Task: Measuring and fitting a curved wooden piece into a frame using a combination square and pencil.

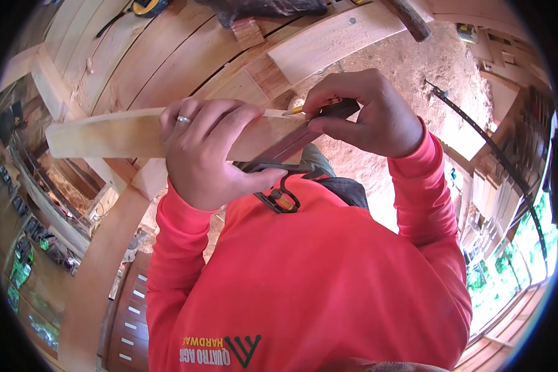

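A pale wooden board [108, 135] lies crosswise in front of me. My left hand [208, 149], with a ring on one finger, wraps over the board's top, and its thumb reaches onto the head of a combination square [282, 199]. That head is black with an amber vial. The square's dark blade [285, 147] runs slantwise across the board, up and to the right. My right hand [369, 111] is closed, pinching a yellow pencil [294, 111] whose tip points left, at the board's end. Its thumb lies along the blade's far end.
Wide planks [149, 56] form a surface beyond the board, with a tape measure [149, 7] and a dark cloth or bag [266, 7] on it. A wooden handle [410, 22] juts over the beam at far right. A dark perforated strip [483, 133] curves down the right side.
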{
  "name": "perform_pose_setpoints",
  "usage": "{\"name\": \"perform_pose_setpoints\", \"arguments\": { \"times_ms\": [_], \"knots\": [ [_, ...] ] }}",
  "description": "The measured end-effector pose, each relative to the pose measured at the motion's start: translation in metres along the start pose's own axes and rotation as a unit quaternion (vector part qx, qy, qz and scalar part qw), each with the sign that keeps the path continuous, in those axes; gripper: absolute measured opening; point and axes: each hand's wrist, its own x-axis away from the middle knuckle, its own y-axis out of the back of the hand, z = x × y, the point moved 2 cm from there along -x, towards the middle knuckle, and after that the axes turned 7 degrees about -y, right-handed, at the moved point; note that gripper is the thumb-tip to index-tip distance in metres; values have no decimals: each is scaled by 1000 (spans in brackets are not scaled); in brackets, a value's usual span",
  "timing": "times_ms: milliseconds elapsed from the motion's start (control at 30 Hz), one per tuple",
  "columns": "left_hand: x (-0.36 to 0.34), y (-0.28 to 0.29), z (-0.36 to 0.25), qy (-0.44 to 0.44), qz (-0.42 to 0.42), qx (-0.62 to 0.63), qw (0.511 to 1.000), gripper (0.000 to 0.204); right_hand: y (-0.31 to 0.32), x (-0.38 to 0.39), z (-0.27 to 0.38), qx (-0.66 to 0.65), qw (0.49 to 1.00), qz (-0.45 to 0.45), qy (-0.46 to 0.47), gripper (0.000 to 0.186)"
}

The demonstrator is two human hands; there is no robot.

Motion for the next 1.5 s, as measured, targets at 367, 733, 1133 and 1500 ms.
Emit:
{"name": "perform_pose_setpoints", "arguments": {
  "times_ms": [367, 733, 1133, 1500],
  "knots": [
    [3, 0, 2, 9, -21, 8, 1000, 72, -3, 0, 0, -53, 991, 12, -126, 15],
    [3, 0, 3, 6, -21, 13, 1000, 71, -2, -1, 1, -77, 987, 17, -141, 15],
    [3, 0, 3, 11, -12, 8, 1000, 70, -1, -2, 0, -82, 986, 26, -140, 12],
    [1, 1, 2, 10, -5, 6, 1000, 71, -1, 0, -4, -80, 988, 15, -132, 13]
  ]
}}
